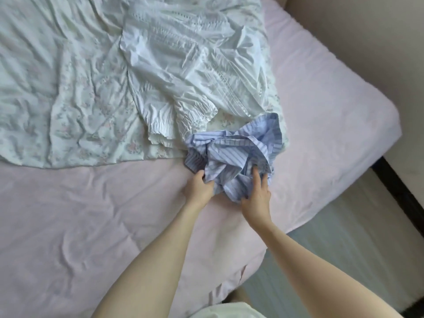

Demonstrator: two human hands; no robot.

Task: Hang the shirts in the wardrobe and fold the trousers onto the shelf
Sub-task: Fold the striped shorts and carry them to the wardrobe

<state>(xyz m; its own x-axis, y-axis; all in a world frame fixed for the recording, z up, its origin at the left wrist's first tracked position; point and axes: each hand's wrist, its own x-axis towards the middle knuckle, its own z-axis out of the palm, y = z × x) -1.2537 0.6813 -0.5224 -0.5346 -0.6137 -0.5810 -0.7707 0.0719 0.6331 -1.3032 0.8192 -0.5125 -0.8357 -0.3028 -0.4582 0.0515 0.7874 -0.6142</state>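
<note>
A crumpled blue striped shirt (238,154) lies bunched on the pink bed sheet (91,214), near the bed's right side. My left hand (199,185) grips the shirt's near left edge, with the fingers curled into the cloth. My right hand (258,193) is on the shirt's near right part, its fingers spread and pushed into the folds. A white pleated garment (183,65) is spread out just beyond the shirt, its hem touching it.
A pale floral duvet (57,88) covers the far left of the bed, under the white garment. The bed's corner (378,125) is at the right, with a beige wall (344,31) behind it. Light floor (332,249) runs along the bed's near right side.
</note>
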